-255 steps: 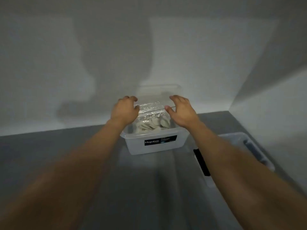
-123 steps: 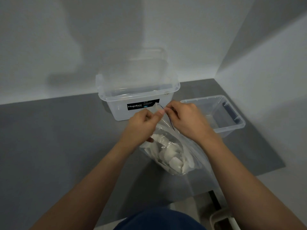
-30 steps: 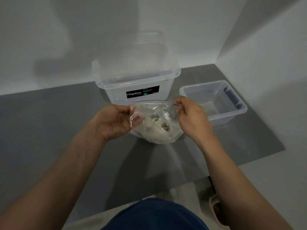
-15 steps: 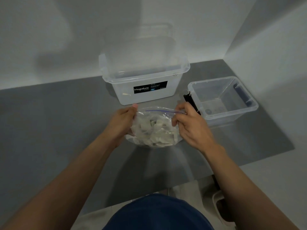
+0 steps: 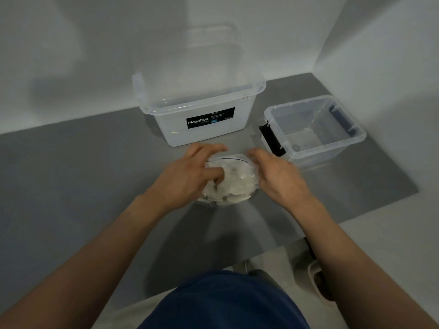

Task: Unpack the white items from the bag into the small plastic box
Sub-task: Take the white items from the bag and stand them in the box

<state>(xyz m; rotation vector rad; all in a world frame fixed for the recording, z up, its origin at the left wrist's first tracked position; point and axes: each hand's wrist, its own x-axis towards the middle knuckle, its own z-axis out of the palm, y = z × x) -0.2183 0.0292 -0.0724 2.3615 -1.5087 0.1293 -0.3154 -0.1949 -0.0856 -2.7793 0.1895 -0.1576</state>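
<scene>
A clear zip bag [image 5: 234, 180] full of several white items [image 5: 237, 188] rests on the grey floor mat in the middle. My left hand [image 5: 190, 173] is at the bag's left side, thumb and fingers curled into its open mouth among the white items. My right hand [image 5: 276, 175] grips the bag's right edge. The small plastic box [image 5: 316, 129], clear with black latches, stands with nothing in it just right of the bag.
A larger clear Megabox tub [image 5: 202, 108] stands behind the bag, against the white wall. The grey mat [image 5: 83, 176] stretches wide to the left. White walls close in behind and to the right. My knee and a slipper [image 5: 320, 283] are at the bottom.
The bag has sunk lower onto the mat. My left hand has gone from holding the bag's left rim to reaching into its mouth. My right hand keeps hold of the right edge.
</scene>
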